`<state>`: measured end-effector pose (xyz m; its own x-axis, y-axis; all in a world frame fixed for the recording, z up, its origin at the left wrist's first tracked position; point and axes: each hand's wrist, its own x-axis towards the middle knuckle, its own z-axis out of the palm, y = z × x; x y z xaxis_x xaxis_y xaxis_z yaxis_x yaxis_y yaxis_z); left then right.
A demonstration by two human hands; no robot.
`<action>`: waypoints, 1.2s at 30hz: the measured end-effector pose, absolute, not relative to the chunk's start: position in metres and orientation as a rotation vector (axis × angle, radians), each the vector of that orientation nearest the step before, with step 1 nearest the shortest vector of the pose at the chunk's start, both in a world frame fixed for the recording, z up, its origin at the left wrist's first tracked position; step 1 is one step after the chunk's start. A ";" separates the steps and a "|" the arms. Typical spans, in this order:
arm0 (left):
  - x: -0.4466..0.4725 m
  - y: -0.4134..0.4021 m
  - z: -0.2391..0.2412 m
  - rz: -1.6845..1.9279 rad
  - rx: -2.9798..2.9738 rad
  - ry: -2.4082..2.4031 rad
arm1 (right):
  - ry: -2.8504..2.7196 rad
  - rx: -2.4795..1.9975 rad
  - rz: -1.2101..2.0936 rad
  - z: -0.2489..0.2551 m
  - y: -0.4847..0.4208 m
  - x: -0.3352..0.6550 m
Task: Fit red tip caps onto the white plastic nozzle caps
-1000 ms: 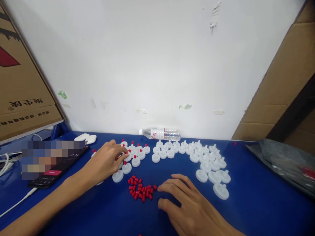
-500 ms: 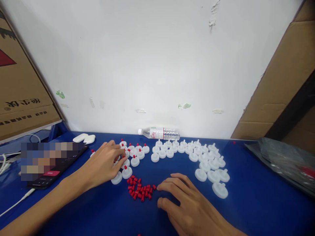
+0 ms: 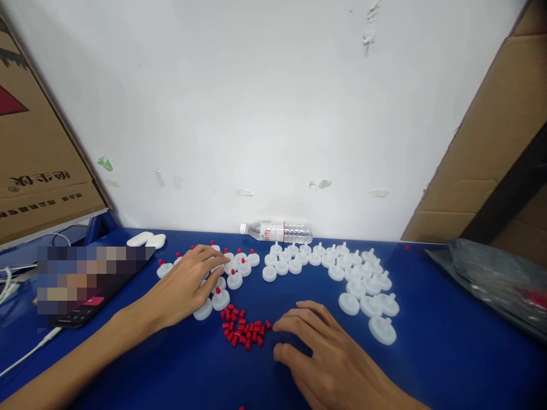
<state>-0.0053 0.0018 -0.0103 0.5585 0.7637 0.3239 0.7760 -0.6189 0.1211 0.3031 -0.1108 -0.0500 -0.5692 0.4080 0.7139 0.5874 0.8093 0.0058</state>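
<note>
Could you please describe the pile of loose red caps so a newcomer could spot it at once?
On the blue table, look between the left hand and the right hand. The red caps lie there in a loose heap, unlike the red tips nearby, which sit on white discs.

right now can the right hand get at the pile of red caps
Probably yes: the right hand rests flat on the blue table with its fingertips just beside the red caps, and nothing lies between them.
</note>
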 end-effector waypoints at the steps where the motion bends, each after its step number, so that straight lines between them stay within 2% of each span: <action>1: -0.005 0.003 -0.011 -0.536 -2.749 -1.354 | -2.255 -0.728 -0.314 -0.051 -0.111 0.303; 7: -0.006 0.002 -0.012 -0.525 -2.776 -1.332 | -2.213 -0.703 -0.319 -0.048 -0.110 0.303; 13: -0.008 0.003 -0.016 -0.574 -2.781 -1.283 | -2.179 -0.906 -0.369 -0.046 -0.112 0.304; 17: -0.002 -0.004 -0.007 -0.704 -2.758 -1.174 | -2.104 -1.210 -0.604 -0.047 -0.107 0.310; 22: 0.015 -0.033 0.005 -0.807 -2.848 -0.799 | -2.032 -1.465 -0.900 -0.043 -0.099 0.329; 27: 0.031 -0.068 -0.020 -0.629 -2.971 -0.401 | -2.026 -1.713 -1.096 -0.035 -0.099 0.349; 31: 0.038 -0.082 -0.039 -0.360 -3.011 -0.374 | -2.051 -1.750 -1.144 -0.037 -0.100 0.354; 36: 0.041 -0.086 -0.039 -0.371 -3.001 -0.420 | -2.077 -1.677 -1.162 -0.041 -0.100 0.354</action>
